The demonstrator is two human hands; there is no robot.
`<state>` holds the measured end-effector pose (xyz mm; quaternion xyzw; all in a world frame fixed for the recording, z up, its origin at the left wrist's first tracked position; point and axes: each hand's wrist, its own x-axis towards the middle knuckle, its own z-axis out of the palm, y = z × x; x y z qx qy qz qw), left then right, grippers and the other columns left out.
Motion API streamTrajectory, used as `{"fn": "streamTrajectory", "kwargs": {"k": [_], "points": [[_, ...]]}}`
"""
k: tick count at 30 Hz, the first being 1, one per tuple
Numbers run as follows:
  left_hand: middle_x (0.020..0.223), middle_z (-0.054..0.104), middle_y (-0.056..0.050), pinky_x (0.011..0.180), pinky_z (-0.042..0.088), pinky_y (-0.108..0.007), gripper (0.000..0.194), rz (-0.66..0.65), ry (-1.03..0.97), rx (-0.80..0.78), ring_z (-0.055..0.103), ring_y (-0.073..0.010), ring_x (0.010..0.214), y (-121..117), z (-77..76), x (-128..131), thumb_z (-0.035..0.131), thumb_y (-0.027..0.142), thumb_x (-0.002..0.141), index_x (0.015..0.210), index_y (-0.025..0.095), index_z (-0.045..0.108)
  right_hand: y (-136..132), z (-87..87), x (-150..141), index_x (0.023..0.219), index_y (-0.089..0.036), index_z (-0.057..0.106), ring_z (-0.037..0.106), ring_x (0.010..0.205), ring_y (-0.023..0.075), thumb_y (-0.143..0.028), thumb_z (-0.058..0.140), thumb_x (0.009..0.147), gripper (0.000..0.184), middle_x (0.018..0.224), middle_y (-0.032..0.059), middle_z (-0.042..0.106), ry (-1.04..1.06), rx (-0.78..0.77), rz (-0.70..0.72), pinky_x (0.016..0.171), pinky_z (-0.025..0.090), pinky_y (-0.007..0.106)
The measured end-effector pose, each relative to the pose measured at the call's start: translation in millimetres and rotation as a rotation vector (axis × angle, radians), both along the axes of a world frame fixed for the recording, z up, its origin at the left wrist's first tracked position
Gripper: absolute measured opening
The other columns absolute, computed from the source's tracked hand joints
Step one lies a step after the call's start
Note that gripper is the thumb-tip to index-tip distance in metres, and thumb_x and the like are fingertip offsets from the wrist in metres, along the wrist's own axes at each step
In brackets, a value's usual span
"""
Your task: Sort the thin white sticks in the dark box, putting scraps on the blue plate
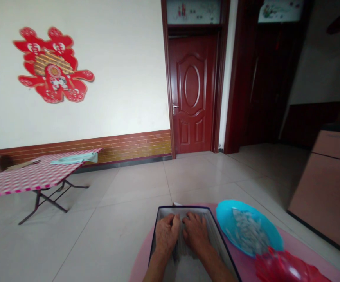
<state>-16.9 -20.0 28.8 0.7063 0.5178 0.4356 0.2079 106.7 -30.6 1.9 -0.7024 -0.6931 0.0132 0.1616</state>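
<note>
Both hands are inside a shallow dark-rimmed box (225, 243) with a pale interior. My left hand (166, 234) is on its left side, fingers curled in and thumb pressed against them; whatever they hold is hidden. Beside it, my right hand (196, 234) lies palm down with fingers slightly apart, touching thin, pale, stick-like pieces (182, 247) in the box. These pieces are blurred, and their kind is unclear. Right of the box stands a blue bowl (223, 219) holding many small whitish, translucent pieces (250, 233).
The box and bowl rest on a pink round table (142, 256). A crumpled red plastic bag (290, 267) lies by the bowl. A folding table (26, 176) with a checked cover stands at the left, and a brownish cabinet (331, 188) at the right. Behind is a red door (192, 90).
</note>
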Motion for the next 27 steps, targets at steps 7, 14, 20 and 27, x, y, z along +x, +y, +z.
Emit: {"fn": "streamTrajectory", "kwargs": {"k": [7,14,20,27], "points": [[0.046,0.036,0.005,0.051,0.028,-0.024,0.039,-0.02,-0.064,-0.034,0.041,-0.011,0.048,-3,-2.2,0,0.039,0.038,0.083,0.047,0.022,0.038,0,0.4,0,0.098,-0.022,0.067,0.051,0.11,0.0306,-0.019,0.052,0.08,0.024,0.116,0.0104,0.062,0.014,0.014,0.003,0.09,0.032,0.045],[0.054,0.049,0.003,0.055,0.034,-0.023,0.042,-0.002,-0.129,-0.02,0.047,-0.0129,0.055,2,-7.3,-1,0.035,0.044,0.089,0.058,0.02,0.052,2,2.5,-2,0.097,-0.024,0.067,0.052,0.107,0.0253,-0.015,0.047,0.08,0.027,0.107,0.006,0.065,0.121,0.079,0.132,0.092,0.03,0.041],[0.058,0.054,0.001,0.057,0.039,-0.024,0.047,-0.006,-0.16,-0.033,0.05,-0.0146,0.058,12,-16.0,-8,0.032,0.048,0.09,0.067,0.019,0.06,0,3.4,-8,0.092,-0.021,0.068,0.055,0.098,0.0242,-0.015,0.044,0.08,0.028,0.096,0.0066,0.067,0.091,0.032,0.267,0.088,0.034,0.039],[0.081,0.071,-0.006,0.071,0.049,-0.031,0.042,-0.008,-0.263,-0.072,0.063,-0.02,0.075,17,-19.9,-9,0.042,0.045,0.086,0.1,0.016,0.069,-9,15.7,-20,0.098,-0.019,0.069,0.06,0.095,0.0225,-0.015,0.045,0.079,0.031,0.103,0.0081,0.07,0.158,0.033,0.465,0.085,0.039,0.034]]}}
